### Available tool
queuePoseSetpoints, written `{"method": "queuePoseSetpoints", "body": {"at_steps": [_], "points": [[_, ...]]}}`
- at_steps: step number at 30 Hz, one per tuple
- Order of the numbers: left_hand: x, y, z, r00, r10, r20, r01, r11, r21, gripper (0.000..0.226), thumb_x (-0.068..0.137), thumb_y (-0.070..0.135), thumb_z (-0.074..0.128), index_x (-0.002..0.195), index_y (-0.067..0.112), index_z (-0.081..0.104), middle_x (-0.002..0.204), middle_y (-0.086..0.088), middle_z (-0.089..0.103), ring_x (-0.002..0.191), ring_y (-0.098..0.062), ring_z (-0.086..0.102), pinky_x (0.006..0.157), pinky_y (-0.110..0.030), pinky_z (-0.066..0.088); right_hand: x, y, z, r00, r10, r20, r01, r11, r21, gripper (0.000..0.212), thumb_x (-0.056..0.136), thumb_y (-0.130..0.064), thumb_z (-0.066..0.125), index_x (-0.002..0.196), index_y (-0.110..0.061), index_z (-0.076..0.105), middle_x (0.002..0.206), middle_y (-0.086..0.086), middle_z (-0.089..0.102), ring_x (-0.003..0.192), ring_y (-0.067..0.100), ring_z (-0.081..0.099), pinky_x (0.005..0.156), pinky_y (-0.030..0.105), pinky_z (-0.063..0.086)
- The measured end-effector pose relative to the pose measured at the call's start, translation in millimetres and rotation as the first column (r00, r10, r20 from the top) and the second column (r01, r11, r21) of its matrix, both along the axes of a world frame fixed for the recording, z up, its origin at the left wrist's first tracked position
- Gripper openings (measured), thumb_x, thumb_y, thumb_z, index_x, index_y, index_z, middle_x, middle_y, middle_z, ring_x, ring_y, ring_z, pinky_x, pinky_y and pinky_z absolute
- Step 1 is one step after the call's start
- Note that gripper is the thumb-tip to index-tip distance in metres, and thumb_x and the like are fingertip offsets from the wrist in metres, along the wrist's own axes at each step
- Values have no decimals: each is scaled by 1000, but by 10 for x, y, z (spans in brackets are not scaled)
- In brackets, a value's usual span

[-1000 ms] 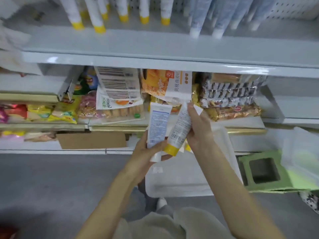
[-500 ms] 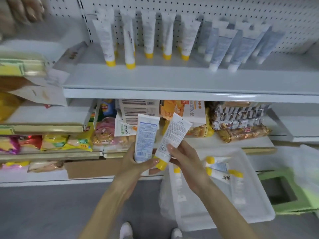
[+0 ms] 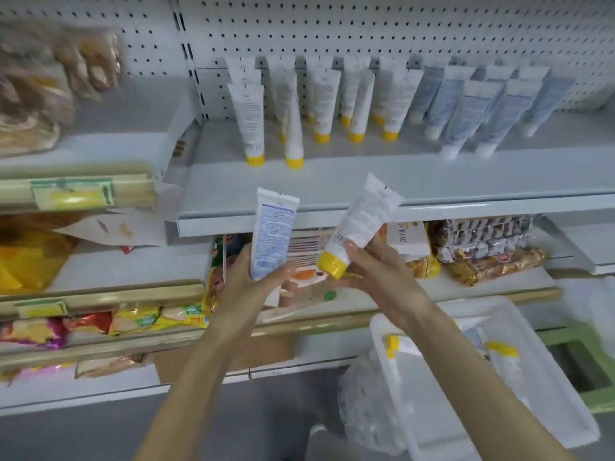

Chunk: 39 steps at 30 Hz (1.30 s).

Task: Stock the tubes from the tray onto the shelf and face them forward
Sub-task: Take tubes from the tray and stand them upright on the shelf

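Perforated pegboard (image 3: 399,28) backs the flat white shelf (image 3: 366,181). Stocked tubes (image 3: 322,104) stand cap-down at the rear. Glossy snack packs (image 3: 482,251) sit on the level under it. White plastic tray (image 3: 482,306) is low right, crinkly bag (image 3: 366,410) beside it. Left hand (image 3: 253,281) grip wraps the blue-print tube (image 3: 271,234). Right hand (image 3: 382,277) grip pinches the yellow-cap tube (image 3: 362,221). Both tubes are at the shelf lip.

Blue-print tube (image 3: 271,234): cap end hidden in left hand (image 3: 253,277). Print on it & on yellow-cap tube (image 3: 362,221) too small to read. Tray (image 3: 479,306), near right: forearm covers part, tubes inside (image 3: 499,349) blurred. Snack bags (image 3: 43,91), far left: smeared, cut by left edge. Back-row tubes (image 3: 239,66) on shelf (image 3: 332,181) mostly hidden behind front ones. Green crate (image 3: 565,336) cut by right edge.
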<state>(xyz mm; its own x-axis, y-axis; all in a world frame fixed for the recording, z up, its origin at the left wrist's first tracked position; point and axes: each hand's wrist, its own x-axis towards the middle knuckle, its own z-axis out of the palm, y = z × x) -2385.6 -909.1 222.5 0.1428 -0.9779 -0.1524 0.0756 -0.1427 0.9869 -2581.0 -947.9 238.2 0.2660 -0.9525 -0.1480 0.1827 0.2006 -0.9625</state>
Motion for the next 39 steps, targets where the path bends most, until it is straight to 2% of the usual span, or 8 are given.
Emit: {"method": "queuePoseSetpoints", "body": {"at_steps": [6,9,14,18,20,24,29,39], "points": [[137,-440,155,984,165,-60,-168,985,-45,24,97,33,48,113,16,55,94,-6,71,66,-11,65,52,-26,52,-75,-893,162,962,-182,-202,138,967,-215,33,91,-13,62,123,-12,54,115,11,61,101,16,65,74,26,57],[219,-718,237,981,191,-46,-194,977,-84,20,98,29,46,114,20,54,100,-1,71,73,-7,66,58,-20,53,-74,-1333,161,951,-227,-211,167,948,-269,35,90,-7,61,124,-12,53,113,5,62,90,0,64,73,20,56],[385,-1147,301,987,147,60,-135,977,-166,26,88,32,56,113,38,55,111,9,69,100,-7,66,78,-21,51,-17,-1979,19,886,-300,-353,166,917,-362,32,87,-8,65,116,-16,53,110,0,62,98,11,61,89,41,54],[438,-1420,227,979,176,99,-151,964,-221,31,88,17,61,113,34,57,106,14,69,100,0,64,71,-13,49,99,-2310,-55,837,-303,-455,92,899,-428,36,88,-11,65,121,-10,51,107,-2,60,78,-6,57,66,11,50],[431,-1540,169,976,190,104,-160,957,-240,36,89,7,61,120,25,56,109,13,68,101,1,63,74,-11,48,157,-2412,-88,837,-293,-461,65,892,-448,38,88,-10,64,123,-11,49,104,-3,59,80,-2,58,64,8,48],[401,-1714,118,967,208,147,-160,945,-287,44,88,1,61,129,14,52,115,12,64,105,2,62,79,-12,48,240,-2569,-169,840,-310,-445,68,875,-480,35,86,-8,66,115,-18,50,102,-4,62,86,4,61,73,14,52],[408,-1807,9,952,220,214,-145,937,-318,48,87,0,62,130,15,49,120,11,61,109,1,60,87,-14,47,249,-2659,-248,833,-305,-462,69,886,-459,39,79,-4,69,114,-16,55,90,-14,64,79,-9,62,75,12,52],[447,-1832,-130,861,294,416,-195,944,-265,48,81,15,73,123,24,53,109,20,61,104,-2,59,96,-39,49,245,-2668,-271,830,-312,-463,53,870,-491,33,81,-5,70,104,-18,52,91,-13,63,80,-10,60,73,7,48]]}}
